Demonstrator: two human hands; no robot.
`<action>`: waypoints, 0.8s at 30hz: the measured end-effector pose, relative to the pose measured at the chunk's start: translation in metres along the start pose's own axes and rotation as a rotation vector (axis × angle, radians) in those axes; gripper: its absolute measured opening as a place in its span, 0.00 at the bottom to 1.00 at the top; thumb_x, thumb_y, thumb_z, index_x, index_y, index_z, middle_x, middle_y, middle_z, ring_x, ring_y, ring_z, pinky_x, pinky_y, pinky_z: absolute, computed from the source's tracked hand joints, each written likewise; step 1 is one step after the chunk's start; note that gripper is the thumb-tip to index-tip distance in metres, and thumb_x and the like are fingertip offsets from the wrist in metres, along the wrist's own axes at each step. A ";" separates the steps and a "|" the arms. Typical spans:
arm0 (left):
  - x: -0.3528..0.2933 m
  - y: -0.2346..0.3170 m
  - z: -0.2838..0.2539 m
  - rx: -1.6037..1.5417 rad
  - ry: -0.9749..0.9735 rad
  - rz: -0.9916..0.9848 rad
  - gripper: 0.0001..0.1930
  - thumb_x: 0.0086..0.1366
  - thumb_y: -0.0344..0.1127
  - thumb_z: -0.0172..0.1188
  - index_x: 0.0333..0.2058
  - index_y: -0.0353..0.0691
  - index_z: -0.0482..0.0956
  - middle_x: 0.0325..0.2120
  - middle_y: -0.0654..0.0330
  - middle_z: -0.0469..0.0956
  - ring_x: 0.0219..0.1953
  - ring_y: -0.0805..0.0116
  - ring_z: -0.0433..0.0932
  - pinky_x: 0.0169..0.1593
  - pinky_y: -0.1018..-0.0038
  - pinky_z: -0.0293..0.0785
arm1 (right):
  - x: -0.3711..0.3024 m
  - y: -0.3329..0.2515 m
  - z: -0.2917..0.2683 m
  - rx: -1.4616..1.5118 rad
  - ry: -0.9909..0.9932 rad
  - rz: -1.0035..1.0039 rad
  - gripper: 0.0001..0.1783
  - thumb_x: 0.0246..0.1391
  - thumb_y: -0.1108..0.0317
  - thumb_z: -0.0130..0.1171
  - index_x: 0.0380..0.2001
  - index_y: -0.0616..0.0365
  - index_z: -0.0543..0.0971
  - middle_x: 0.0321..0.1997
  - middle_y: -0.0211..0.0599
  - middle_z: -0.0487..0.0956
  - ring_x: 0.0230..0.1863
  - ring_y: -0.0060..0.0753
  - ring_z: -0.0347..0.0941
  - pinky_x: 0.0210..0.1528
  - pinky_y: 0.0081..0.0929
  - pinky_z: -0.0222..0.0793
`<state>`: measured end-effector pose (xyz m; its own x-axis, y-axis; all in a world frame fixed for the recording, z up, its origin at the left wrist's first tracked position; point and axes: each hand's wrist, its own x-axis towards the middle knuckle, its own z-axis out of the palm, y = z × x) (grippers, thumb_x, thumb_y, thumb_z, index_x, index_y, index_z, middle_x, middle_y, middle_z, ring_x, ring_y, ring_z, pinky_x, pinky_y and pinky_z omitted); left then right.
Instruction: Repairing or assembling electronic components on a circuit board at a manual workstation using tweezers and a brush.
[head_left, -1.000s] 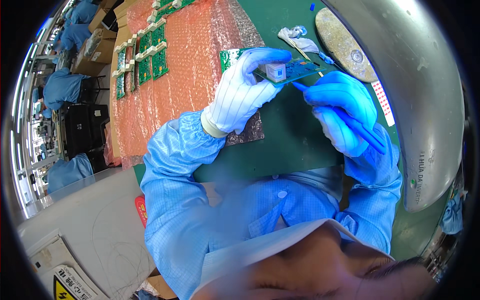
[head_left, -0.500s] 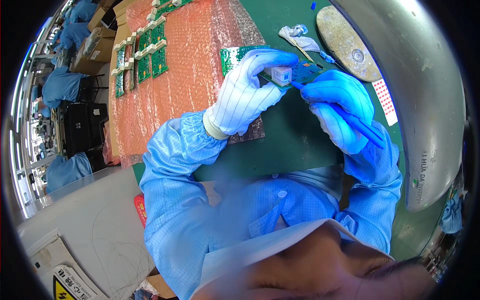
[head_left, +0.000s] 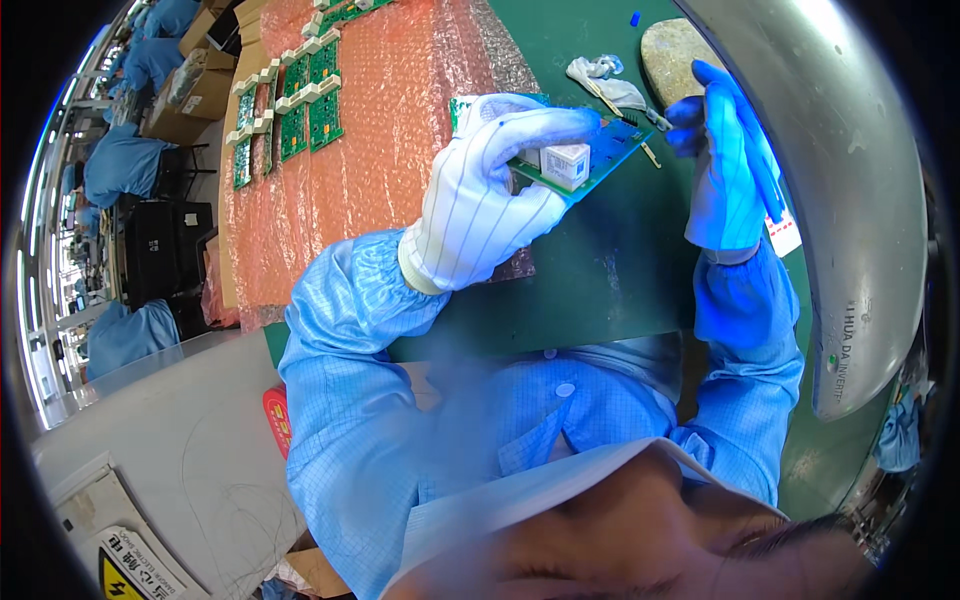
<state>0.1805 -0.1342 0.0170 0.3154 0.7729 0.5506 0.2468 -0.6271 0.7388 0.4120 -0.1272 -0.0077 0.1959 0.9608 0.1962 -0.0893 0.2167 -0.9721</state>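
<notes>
My left hand, in a striped white glove with a blue-stained fingertip, grips a green circuit board by its left side. White box-shaped components stand on the board, partly behind my fingers. My right hand, gloved and lit blue, is raised to the right of the board, apart from it. A blue pen lies along that hand's outer side, held in it; its tip does not show. A crumpled white cloth and a thin stick lie just beyond the board.
Pink bubble wrap covers the left of the green table, with several green boards on it. An oval speckled stone slab lies far right. A large grey lamp housing hangs at right, close to my right hand. A red-marked sheet is partly hidden.
My right hand has swung away from the board, up and to the right, taking the pen with it. My left hand has tilted the board slightly and shifted a little.
</notes>
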 end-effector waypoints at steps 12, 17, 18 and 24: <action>-0.003 0.018 -0.007 0.217 -0.013 0.359 0.22 0.42 0.20 0.72 0.39 0.46 0.81 0.34 0.63 0.80 0.44 0.58 0.77 0.44 0.67 0.76 | -0.008 -0.012 0.013 0.405 -0.297 0.202 0.14 0.65 0.66 0.50 0.50 0.59 0.73 0.42 0.39 0.80 0.34 0.26 0.76 0.34 0.23 0.71; -0.004 0.012 -0.009 0.258 -0.140 0.371 0.25 0.42 0.20 0.68 0.41 0.50 0.83 0.49 0.50 0.71 0.45 0.56 0.75 0.43 0.67 0.77 | -0.006 -0.008 0.009 0.464 -0.298 0.209 0.15 0.63 0.69 0.51 0.51 0.59 0.72 0.44 0.39 0.80 0.35 0.28 0.78 0.36 0.25 0.74; -0.001 0.011 -0.007 0.231 -0.088 0.305 0.28 0.43 0.18 0.65 0.46 0.49 0.81 0.49 0.48 0.71 0.48 0.52 0.74 0.46 0.65 0.76 | -0.007 -0.005 0.009 0.464 -0.296 0.208 0.15 0.63 0.69 0.51 0.51 0.59 0.72 0.44 0.39 0.80 0.35 0.28 0.78 0.36 0.25 0.74; 0.002 0.004 -0.006 -0.955 -0.161 -0.482 0.40 0.61 0.27 0.54 0.67 0.36 0.40 0.54 0.44 0.68 0.49 0.54 0.78 0.49 0.64 0.79 | -0.010 0.012 0.004 0.472 -0.146 -0.006 0.18 0.62 0.73 0.51 0.55 0.60 0.72 0.47 0.42 0.79 0.38 0.32 0.78 0.40 0.29 0.76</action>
<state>0.1763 -0.1346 0.0236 0.5098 0.8526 0.1149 -0.4169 0.1280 0.8999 0.4046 -0.1335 -0.0210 0.0616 0.9661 0.2508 -0.5279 0.2448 -0.8133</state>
